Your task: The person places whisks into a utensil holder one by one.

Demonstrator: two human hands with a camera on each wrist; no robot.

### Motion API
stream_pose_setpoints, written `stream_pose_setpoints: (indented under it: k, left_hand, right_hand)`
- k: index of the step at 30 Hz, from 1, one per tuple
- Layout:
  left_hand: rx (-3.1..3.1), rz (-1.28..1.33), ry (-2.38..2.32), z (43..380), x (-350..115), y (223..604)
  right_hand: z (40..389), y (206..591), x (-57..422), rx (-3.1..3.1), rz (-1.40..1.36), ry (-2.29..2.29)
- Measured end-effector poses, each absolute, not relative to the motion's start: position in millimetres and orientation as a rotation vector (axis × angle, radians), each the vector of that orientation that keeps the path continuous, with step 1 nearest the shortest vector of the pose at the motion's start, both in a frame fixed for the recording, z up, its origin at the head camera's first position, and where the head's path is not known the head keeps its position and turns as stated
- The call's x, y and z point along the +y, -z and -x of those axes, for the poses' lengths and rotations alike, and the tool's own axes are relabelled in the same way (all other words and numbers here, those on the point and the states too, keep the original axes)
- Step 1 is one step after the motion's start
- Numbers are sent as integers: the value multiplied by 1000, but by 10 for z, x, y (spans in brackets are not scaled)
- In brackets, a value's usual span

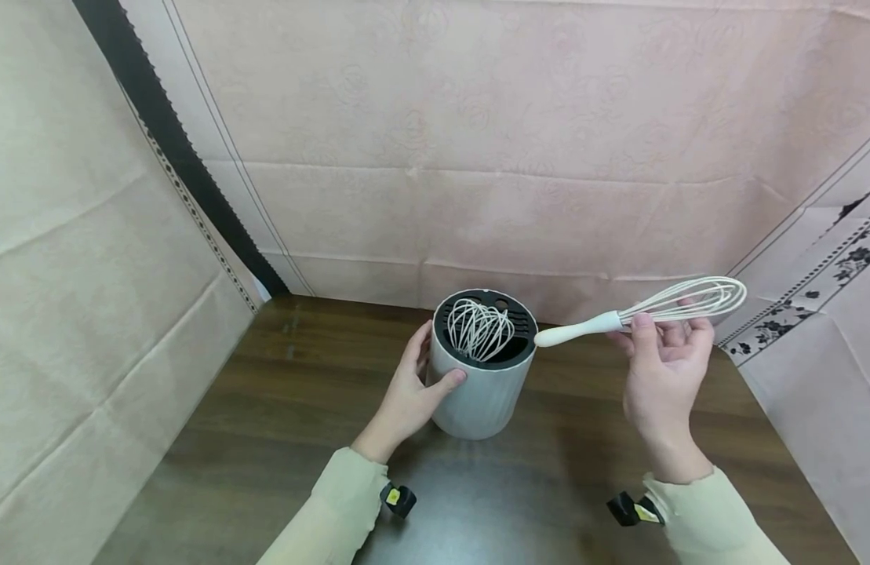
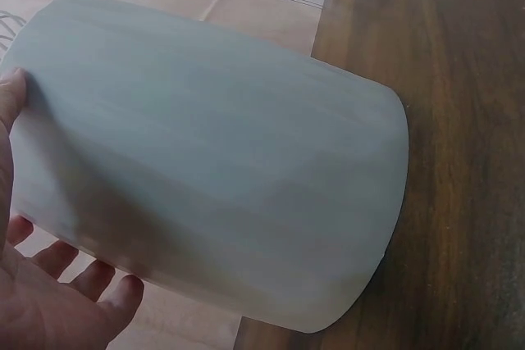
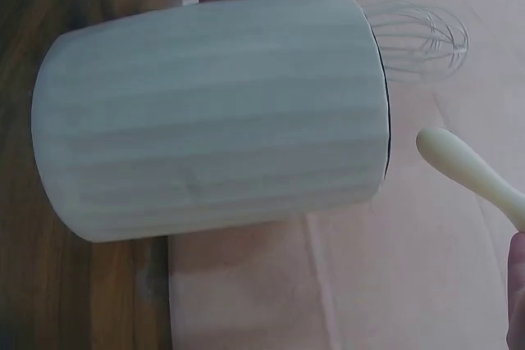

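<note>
A ribbed white utensil holder (image 1: 477,404) with a black slotted top (image 1: 526,323) stands on the table. One whisk (image 1: 480,328) is in it, its wire loops poking up out of the top and its handle hidden inside. My left hand (image 1: 413,388) holds the holder from the left, thumb on the front and fingers around the far side. To the right, my right hand (image 1: 667,369) pinches a second whisk (image 1: 660,306) by its wires. This whisk lies nearly level in the air, and its pale handle (image 3: 467,165) points left, the tip close to the holder's rim.
The brown wooden table (image 1: 265,439) reaches back to a wall of pale pink patterned cloth (image 1: 477,157). Similar cloth hangs at the left (image 1: 89,314) and right sides. Each wrist wears a small black strap device.
</note>
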State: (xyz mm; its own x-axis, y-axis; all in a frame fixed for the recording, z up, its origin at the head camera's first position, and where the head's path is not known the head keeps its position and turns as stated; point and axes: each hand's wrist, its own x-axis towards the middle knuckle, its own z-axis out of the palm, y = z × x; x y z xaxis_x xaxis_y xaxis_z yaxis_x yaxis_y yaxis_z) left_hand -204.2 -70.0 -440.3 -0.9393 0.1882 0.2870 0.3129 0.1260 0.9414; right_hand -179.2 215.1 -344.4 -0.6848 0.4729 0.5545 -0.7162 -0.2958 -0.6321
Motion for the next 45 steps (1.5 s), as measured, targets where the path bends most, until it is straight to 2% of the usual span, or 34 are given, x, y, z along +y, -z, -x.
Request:
stream_pose_setpoints:
  k: [22, 32, 45]
  left_hand:
    - [-2288, 510, 1925, 2009, -757, 4484]
    - [-2257, 531, 1958, 1833, -759, 4192]
    - [-2268, 531, 1944, 1841, -767, 4184]
  right_hand:
    - [1796, 3542, 1895, -1406, -458, -2015]
    - [1824, 3581, 1874, -1519, -486, -2024]
    - [1879, 3670, 1840, -1596, -493, -2026]
